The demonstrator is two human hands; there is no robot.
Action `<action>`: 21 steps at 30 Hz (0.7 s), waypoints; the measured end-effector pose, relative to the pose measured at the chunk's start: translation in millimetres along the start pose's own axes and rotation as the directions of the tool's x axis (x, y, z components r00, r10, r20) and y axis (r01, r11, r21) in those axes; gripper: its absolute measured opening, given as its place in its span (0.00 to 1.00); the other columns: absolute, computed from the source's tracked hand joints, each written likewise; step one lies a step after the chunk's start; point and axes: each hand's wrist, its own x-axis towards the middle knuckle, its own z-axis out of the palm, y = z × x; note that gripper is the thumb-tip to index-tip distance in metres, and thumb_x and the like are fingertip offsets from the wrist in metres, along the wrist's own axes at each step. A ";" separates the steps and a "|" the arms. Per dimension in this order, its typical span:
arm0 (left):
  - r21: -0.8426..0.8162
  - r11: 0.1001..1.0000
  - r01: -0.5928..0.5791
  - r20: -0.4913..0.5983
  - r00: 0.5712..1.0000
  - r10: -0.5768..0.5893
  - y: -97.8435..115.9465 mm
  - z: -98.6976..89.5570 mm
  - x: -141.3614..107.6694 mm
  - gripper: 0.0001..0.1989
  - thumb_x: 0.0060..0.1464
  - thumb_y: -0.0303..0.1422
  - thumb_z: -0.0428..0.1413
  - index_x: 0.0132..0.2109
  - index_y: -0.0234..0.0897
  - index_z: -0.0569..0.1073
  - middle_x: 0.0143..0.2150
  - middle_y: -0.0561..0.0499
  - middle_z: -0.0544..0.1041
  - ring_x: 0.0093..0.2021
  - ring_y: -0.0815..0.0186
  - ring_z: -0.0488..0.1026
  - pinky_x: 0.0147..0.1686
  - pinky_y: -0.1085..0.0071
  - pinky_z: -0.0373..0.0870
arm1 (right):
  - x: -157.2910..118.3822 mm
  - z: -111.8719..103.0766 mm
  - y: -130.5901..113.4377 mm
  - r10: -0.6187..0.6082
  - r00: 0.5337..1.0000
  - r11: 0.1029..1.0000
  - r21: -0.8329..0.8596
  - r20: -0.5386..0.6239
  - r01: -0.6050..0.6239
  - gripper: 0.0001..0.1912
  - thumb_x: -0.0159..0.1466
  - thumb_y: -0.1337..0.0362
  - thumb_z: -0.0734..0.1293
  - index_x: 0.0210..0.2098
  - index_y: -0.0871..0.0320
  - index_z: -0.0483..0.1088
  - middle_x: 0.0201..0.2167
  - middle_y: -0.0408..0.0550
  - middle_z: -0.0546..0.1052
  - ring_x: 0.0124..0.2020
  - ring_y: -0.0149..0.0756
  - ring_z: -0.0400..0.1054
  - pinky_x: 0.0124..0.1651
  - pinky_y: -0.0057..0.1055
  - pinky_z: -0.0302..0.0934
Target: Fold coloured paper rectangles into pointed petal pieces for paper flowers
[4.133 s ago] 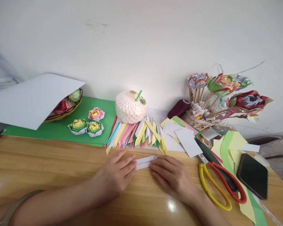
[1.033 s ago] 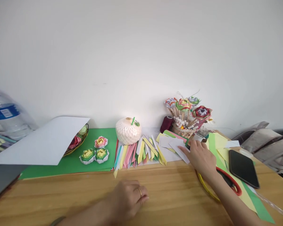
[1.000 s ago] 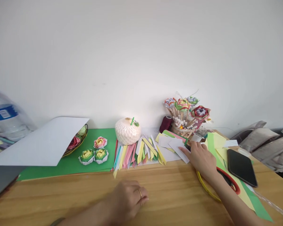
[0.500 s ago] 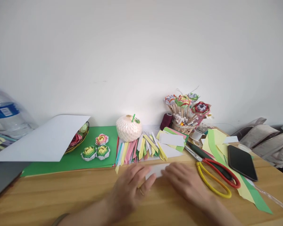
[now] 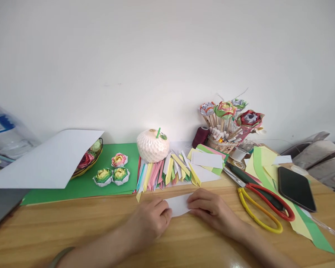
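A small white piece of paper [image 5: 179, 204] spans the gap between my two hands at the front of the wooden table. My left hand [image 5: 156, 217] is closed on its left end, fingers curled, a ring on one of them. At the right end, my right hand [image 5: 208, 204] pinches the paper between thumb and fingers. Just behind lie folded paper strips [image 5: 167, 171] in yellow, pink, white and green. A pile of cut paper rectangles [image 5: 208, 159] sits to their right. Scissors [image 5: 254, 190] with red and yellow handles rest right of my right hand.
Left of centre, several paper flowers [image 5: 120, 175] sit on green sheets [image 5: 56, 195], beside a basket [image 5: 96, 158] partly under a large white sheet [image 5: 47, 160]. A white textured ornament [image 5: 153, 145] stands behind the strips. On the right lie a phone [image 5: 296, 188] and paper offcuts [image 5: 318, 230].
My left hand has curled tighter around the paper's left end, its thumb no longer stretched out across it. My right hand now pinches the right end instead of lying over it. The view has shifted slightly.
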 end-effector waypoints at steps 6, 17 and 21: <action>-0.381 0.834 0.399 0.103 0.915 -0.391 4.6 -5.9 -1.1 0.14 0.60 0.30 0.49 0.30 0.37 0.76 0.29 0.51 0.73 0.31 0.67 0.70 0.30 0.73 0.67 | -5.4 -3.0 5.8 0.181 0.983 0.983 0.019 -0.025 -0.181 0.11 0.67 0.62 0.61 0.33 0.56 0.73 0.33 0.48 0.75 0.36 0.34 0.69 0.37 0.30 0.64; -0.471 0.643 0.603 0.149 0.773 -0.616 -4.5 1.7 7.7 0.12 0.54 0.30 0.51 0.25 0.37 0.75 0.24 0.54 0.74 0.23 0.69 0.70 0.23 0.76 0.64 | -0.7 10.0 4.3 0.419 0.906 0.899 -0.116 -0.060 -0.423 0.12 0.66 0.62 0.59 0.28 0.57 0.66 0.28 0.45 0.71 0.29 0.34 0.67 0.31 0.30 0.61; -0.418 0.587 0.693 0.216 0.704 -0.677 -4.6 4.3 8.0 0.09 0.51 0.30 0.52 0.24 0.37 0.71 0.20 0.56 0.73 0.20 0.69 0.69 0.20 0.76 0.62 | -1.3 13.9 4.5 0.417 0.906 0.883 -0.203 -0.073 -0.423 0.12 0.67 0.61 0.58 0.28 0.57 0.64 0.27 0.45 0.70 0.27 0.34 0.66 0.29 0.30 0.60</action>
